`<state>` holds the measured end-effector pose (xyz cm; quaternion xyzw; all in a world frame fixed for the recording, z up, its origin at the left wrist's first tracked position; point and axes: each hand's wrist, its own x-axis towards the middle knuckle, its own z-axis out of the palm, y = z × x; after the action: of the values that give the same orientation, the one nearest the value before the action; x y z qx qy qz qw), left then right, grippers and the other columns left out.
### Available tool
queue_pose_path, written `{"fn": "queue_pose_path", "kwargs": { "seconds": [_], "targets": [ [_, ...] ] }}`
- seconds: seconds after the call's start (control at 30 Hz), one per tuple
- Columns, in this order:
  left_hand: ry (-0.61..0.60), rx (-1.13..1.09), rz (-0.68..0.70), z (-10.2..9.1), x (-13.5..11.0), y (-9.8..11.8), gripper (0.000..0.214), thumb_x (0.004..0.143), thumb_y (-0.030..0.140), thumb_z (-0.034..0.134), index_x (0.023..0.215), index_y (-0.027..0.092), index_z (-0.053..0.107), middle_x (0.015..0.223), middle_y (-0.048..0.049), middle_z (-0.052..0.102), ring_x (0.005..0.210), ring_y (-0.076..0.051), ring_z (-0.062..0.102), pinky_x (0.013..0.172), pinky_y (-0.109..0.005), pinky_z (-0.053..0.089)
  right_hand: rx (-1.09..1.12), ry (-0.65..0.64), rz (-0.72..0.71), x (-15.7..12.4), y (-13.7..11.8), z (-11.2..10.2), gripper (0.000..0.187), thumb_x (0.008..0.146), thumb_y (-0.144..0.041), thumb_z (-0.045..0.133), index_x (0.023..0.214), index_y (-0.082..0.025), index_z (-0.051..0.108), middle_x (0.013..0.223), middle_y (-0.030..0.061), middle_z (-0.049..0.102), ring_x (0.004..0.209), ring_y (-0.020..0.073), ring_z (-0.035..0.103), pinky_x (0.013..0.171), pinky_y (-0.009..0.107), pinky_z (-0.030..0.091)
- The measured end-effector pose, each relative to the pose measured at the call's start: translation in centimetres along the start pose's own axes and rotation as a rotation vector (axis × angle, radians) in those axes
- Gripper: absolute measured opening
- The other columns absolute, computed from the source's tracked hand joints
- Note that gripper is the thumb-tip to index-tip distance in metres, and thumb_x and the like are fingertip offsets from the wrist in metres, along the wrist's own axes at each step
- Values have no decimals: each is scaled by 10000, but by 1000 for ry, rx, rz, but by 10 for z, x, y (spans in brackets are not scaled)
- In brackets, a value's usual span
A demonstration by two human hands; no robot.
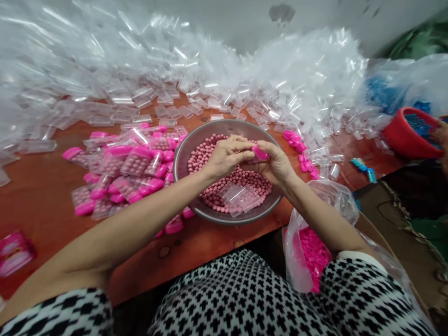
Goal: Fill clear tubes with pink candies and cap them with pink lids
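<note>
Over a metal bowl (182, 158) of pink candy balls (245, 182), my two hands meet. My left hand (227, 156) is closed, its fingertips pinching the end of a small pink-capped case (259, 153). My right hand (278, 164) is closed round the same case from below. A clear plastic case (241, 196) filled with candy lies on the balls in the bowl, near its front rim.
Filled pink-capped cases (126, 172) are piled left of the bowl on the brown table (42, 186). Empty clear cases (210, 70) are heaped behind. A bag of pink caps (313, 252) hangs at my right. A red basket (406, 135) stands at the right, another person's hand (441, 137) on it.
</note>
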<state>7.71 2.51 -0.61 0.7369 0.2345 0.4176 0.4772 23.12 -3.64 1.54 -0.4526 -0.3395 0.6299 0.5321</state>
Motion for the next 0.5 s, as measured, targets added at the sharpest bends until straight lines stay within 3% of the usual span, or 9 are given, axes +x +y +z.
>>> {"fn": "queue_pose_path", "kwargs": {
  "seconds": [0.13,0.23,0.3,0.37,0.43,0.5],
  "targets": [
    [15,26,-1,-1,3,3,209,827,341,694,848,160,797,875,-44,752,955,-213,649,940,-315,475,-51,-27,39,6,2,4,437,804,-628,643,932,-210,624,705,2,685,777,184,697,705,351,635],
    [1,-24,-67,-10,-3,19,301,844,411,684,911,138,792,881,-50,755,871,-211,678,843,-311,511,-169,-160,81,4,-4,3,696,844,-822,365,1049,-210,622,838,66,721,865,214,702,688,371,636],
    [22,-29,-130,-25,-12,32,363,835,463,692,967,138,787,937,-58,764,866,-213,690,811,-311,527,-308,-273,36,0,-7,0,766,838,-850,296,1148,-221,605,980,94,732,941,234,698,708,402,634],
    [80,24,-171,-48,-24,42,402,814,494,714,998,143,782,981,-61,772,900,-219,694,837,-323,535,-572,-401,-87,-5,-8,-5,665,856,-764,457,1222,-226,593,1151,106,711,1057,249,677,810,434,615],
    [138,109,-207,-75,-39,46,401,811,498,723,1013,156,779,996,-48,779,945,-223,692,893,-342,534,-925,-557,-255,-8,-6,-11,488,868,-532,645,1237,-214,614,1272,112,673,1170,256,634,955,459,550],
    [195,218,-266,-105,-53,48,384,829,490,711,1033,170,771,1007,-28,785,982,-228,685,951,-376,525,-1242,-711,-409,-8,0,-14,358,864,-289,678,1209,-195,649,1286,116,670,1202,254,614,1035,461,483]
  ]
}}
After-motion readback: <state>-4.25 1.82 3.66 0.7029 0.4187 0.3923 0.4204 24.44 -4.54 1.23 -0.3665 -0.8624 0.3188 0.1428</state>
